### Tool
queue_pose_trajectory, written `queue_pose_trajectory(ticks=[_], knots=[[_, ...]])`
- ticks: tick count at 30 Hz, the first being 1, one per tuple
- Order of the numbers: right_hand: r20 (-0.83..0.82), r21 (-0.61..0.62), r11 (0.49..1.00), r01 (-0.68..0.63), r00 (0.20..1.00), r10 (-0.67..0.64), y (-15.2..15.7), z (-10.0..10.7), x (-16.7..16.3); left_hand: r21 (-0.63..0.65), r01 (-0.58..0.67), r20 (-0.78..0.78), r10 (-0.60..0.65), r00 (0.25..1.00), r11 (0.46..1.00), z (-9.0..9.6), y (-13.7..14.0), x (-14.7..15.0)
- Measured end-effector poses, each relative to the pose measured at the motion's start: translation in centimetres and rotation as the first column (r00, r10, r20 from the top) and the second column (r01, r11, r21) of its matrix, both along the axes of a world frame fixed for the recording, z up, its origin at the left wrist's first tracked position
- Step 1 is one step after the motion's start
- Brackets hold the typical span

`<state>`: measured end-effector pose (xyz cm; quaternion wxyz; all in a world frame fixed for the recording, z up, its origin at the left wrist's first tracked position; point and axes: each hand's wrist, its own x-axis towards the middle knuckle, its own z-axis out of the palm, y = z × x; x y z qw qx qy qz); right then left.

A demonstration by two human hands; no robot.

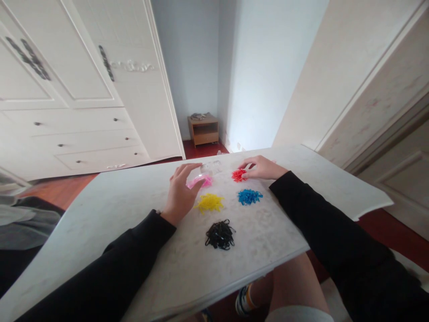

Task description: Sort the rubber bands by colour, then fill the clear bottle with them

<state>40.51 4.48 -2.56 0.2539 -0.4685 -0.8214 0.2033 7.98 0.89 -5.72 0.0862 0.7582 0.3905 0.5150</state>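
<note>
A white wardrobe stands at ten o'clock, a small wooden bedside cabinet at twelve against the pale blue wall, and grey cloth lies at nine.

One view only: camera on my head, facing forward and down over my white table, near enough to take in both my forearms, the wardrobe and far corner beyond.

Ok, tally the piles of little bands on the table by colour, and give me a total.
Pink pile: 1, under the left hand
Red pile: 1, at the right hand
Yellow pile: 1
Blue pile: 1
Black pile: 1
Total: 5 piles on the table
</note>
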Motion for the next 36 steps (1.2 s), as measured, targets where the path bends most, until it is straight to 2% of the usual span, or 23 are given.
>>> queue_pose_trajectory(ticks=[5,12,19,24,30,36], knots=[[-0.029,-0.030,0.999,0.019,0.999,-0.020,0.1,-0.5,-0.6,-0.010,0.023,0.003,-0.023,1.000,1.000,-0.2,0.3,-0.1],[-0.032,0.033,0.997,0.063,0.998,-0.062,0.0,-0.5,-0.7,-0.029,0.052,0.003,-0.052,0.999,0.998,-0.3,0.1,-0.1],[-0.129,0.091,0.992,0.091,0.988,-0.079,-0.3,0.0,-1.0,-0.033,0.065,-0.008,-0.066,0.998,0.997,-0.4,0.2,-0.1],[-0.233,0.083,0.991,0.107,0.969,-0.085,-0.4,0.0,-1.3,-0.033,0.086,-0.022,-0.087,0.996,0.996,-0.6,0.4,-0.2],[-0.396,0.103,0.988,0.111,0.916,-0.062,-1.0,0.2,-2.4,-0.040,0.114,-0.018,-0.115,0.993,0.993,-0.6,0.4,-0.1],[-0.606,0.047,0.990,0.136,0.791,-0.080,-1.7,0.1,-4.6,-0.057,0.135,-0.017,-0.136,0.991,0.989,-0.7,0.4,0.0]])
